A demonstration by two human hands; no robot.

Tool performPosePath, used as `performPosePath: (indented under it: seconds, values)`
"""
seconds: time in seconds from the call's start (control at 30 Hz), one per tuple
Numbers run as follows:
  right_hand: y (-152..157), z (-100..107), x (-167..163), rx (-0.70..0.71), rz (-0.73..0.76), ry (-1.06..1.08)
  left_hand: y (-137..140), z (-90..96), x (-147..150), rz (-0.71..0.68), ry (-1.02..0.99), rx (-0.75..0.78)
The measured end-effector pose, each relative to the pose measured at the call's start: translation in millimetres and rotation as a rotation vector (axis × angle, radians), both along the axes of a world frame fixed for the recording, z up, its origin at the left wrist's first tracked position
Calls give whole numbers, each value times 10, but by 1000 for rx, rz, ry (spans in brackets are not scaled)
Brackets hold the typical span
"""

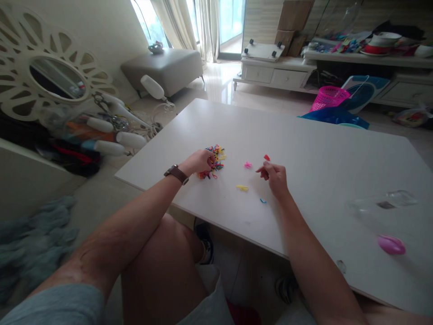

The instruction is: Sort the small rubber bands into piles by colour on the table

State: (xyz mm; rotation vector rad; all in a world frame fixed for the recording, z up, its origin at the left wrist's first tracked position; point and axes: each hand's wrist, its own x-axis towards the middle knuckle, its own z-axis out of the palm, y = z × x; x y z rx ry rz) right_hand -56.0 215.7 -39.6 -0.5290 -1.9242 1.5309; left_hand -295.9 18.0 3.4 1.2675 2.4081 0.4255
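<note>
A mixed pile of small coloured bands [216, 166], looped and thin like rubber bands, lies on the white table. My left hand [202, 161] is at the pile's near left side, its fingers curled in among the bands. My right hand [275, 178] hovers over the table to the right, index finger stretched out and thumb apart from it, nothing visible between them. Just beyond its thumb sits a small red bunch [267, 157]. Left of it are a pink bunch [248, 165] and a yellow bunch [242, 188]. A blue band [263, 201] lies nearer to me.
On the right of the white table [321, 149] a clear bottle [389, 202] lies on its side, with a shiny pink object [391, 244] nearer me. A lamp with white shades [130, 140] stands off the left edge. A pink basket [328, 97] is past the far edge.
</note>
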Motion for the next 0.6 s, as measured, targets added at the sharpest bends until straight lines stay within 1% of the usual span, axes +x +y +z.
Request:
performPosePath:
  seconds: [0.17, 0.37, 0.5, 0.6]
  values:
    - [22, -33, -6, -24, -8, 19, 7, 17, 11, 46, 53, 7]
    - [16, -29, -6, -17, -15, 1, -44, 70, -42, 26, -36, 113]
    - [5, -27, -17, -25, -22, -13, -2, 36, -5, -4, -50, 174]
    - [2, -36, -26, -26, -16, -10, 68, -14, 38, -7, -32, 188]
